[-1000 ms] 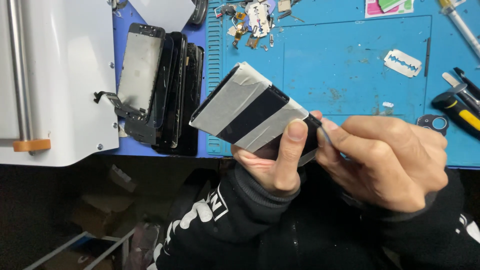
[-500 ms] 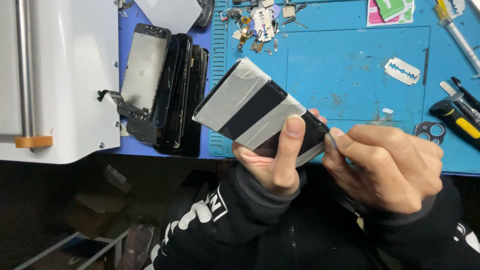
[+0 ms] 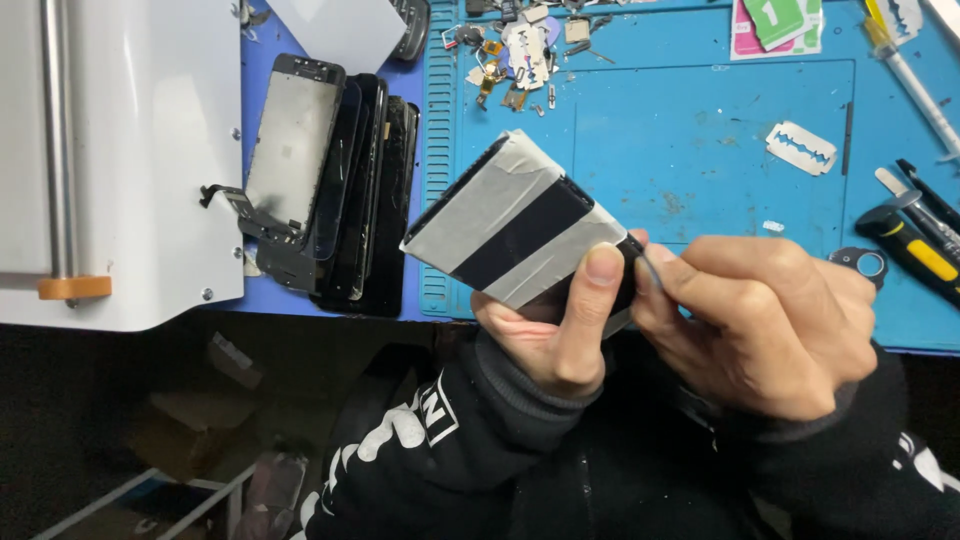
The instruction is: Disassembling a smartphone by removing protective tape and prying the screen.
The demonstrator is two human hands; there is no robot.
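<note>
This was a phone repair workshop: a blue repair mat (image 3: 700, 150) held a razor blade (image 3: 801, 148), screwdrivers (image 3: 915, 245), small parts (image 3: 515, 50), and stacked phone screens (image 3: 340, 190) at its left edge.

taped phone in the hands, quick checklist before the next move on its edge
1. Left hand grips the taped phone, thumb across its face: ok.
2. Right hand pinches a thin tool at the phone's lower corner: ok.
3. Tool tip seated in the seam: cannot tell, fingers hide it.
4. Phone held above the blue mat, off the stacked screens: ok.
5. Loose razor blade away from both hands: ok.
</note>
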